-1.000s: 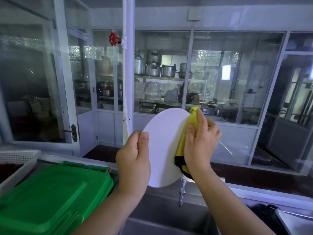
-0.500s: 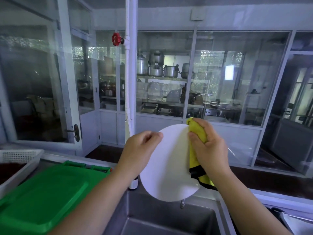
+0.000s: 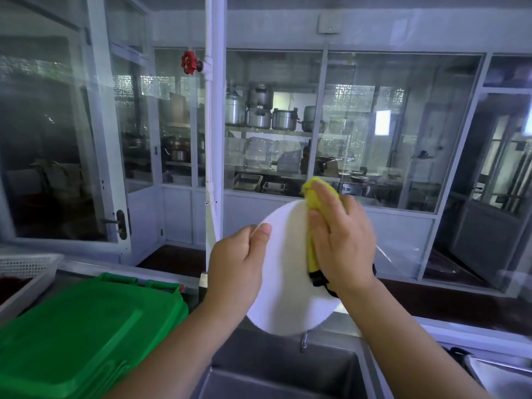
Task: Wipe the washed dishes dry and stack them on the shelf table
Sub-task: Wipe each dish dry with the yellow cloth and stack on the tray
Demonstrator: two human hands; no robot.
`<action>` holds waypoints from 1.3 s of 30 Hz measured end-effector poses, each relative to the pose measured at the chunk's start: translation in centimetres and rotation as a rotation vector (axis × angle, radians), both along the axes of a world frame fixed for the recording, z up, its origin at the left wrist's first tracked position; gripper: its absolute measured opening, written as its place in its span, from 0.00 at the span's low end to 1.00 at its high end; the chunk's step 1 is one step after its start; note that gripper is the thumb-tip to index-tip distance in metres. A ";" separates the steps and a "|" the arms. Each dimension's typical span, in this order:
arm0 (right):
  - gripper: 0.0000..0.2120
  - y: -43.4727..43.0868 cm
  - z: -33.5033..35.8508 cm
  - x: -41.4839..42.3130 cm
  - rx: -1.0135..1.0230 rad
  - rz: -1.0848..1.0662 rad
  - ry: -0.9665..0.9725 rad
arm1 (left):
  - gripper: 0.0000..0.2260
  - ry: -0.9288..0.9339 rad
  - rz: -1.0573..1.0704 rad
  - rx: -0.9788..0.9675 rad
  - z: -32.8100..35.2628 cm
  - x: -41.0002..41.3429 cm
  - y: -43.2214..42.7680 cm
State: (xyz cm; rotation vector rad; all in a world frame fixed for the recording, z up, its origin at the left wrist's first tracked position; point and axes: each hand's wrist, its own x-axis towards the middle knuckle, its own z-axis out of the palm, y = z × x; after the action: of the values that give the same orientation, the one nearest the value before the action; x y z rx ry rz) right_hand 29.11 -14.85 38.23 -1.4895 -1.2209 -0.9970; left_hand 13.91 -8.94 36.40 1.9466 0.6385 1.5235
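A round white plate (image 3: 285,272) stands nearly upright in the air above the steel sink (image 3: 276,372). My left hand (image 3: 239,263) grips its left rim, thumb on the near face. My right hand (image 3: 342,240) holds a yellow cloth (image 3: 312,223) with a black edge against the plate's upper right rim, fingers wrapped over the cloth. The plate's far side is hidden.
A green plastic bin lid (image 3: 86,335) lies at the lower left beside the sink, with a white perforated basket (image 3: 26,263) behind it. A white pipe (image 3: 214,139) with a red valve (image 3: 188,63) rises behind the sink. Glass partitions show shelves of metal pots (image 3: 259,113).
The plate dropped and tilted, then rose again. My right hand slid the cloth along the plate's right rim to the top. My left hand shifted its grip on the left rim.
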 end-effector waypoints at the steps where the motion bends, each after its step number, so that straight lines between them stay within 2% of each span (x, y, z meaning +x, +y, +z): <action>1: 0.18 -0.2 -0.3 -0.1 0.022 0.052 0.205 | 0.21 -0.047 0.023 0.018 0.0 -0.2 0.0; 3: 0.18 -0.3 -1.0 -0.8 0.129 0.242 0.640 | 0.19 -0.154 0.055 0.041 0.0 -0.3 -0.2; 5: 0.16 -0.1 -1.4 -1.8 0.259 0.394 0.953 | 0.16 -0.225 0.062 0.076 -0.3 -0.2 -0.5; 6: 0.14 -0.1 -1.5 -1.9 0.298 0.424 1.037 | 0.16 -0.226 0.058 0.089 -0.7 -0.1 -0.7; 8: 0.12 -0.4 -1.5 -1.7 0.323 0.413 1.064 | 0.17 -0.186 0.021 0.069 -1.3 -0.2 -0.8; 13: 0.12 -1.1 -1.0 -0.4 0.174 0.264 0.862 | 0.17 0.023 -0.128 -0.103 0.9 -1.1 0.6; 16: 0.14 -1.4 -0.8 -0.9 0.030 0.182 0.764 | 0.22 0.176 -0.064 -0.036 2.3 -1.1 1.3; 19: 0.16 -1.4 -0.8 -0.8 0.000 0.145 0.641 | 0.22 0.185 0.043 0.038 1.5 -0.8 1.0; 20: 0.16 -1.4 -0.9 -0.6 0.005 0.113 0.530 | 0.22 0.174 0.057 0.049 1.2 -0.7 0.7; 23: 0.17 -0.8 -0.6 -0.9 -0.027 -0.005 0.008 | 0.22 0.155 0.037 0.055 0.2 0.0 -0.3; 24: 0.17 -0.5 -0.5 -1.0 -0.043 -0.018 -0.108 | 0.22 0.131 0.028 0.038 -0.1 0.2 -0.5; 26: 0.17 0.0 -0.1 -0.9 -0.045 -0.016 -0.198 | 0.22 0.082 0.015 0.012 -0.4 0.5 -0.7; 28: 0.18 -0.1 0.2 -0.7 -0.033 0.027 -0.086 | 0.23 0.038 0.034 0.027 -0.4 0.3 -0.8; 32: 0.18 -0.8 -0.7 -0.6 0.057 0.165 0.623 | 0.21 -0.094 0.104 0.066 -0.4 -0.1 -0.5; 34: 0.17 -0.5 -1.6 -1.1 0.163 0.242 0.841 | 0.19 -0.170 0.100 0.074 -0.8 0.0 -0.8; 36: 0.14 -0.4 -2.1 -1.2 0.217 0.263 0.931 | 0.18 -0.198 0.062 0.040 -1.7 0.3 -1.2; 39: 0.14 -0.8 -2.0 -0.5 0.156 0.194 0.893 | 0.17 -0.109 -0.023 -0.073 -2.3 0.0 -0.6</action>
State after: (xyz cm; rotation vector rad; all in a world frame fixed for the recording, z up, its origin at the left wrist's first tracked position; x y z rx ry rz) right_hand 28.61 -15.70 36.21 -1.4090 -0.5981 -0.2120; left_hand 13.92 -9.52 34.08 1.7981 0.6142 1.5585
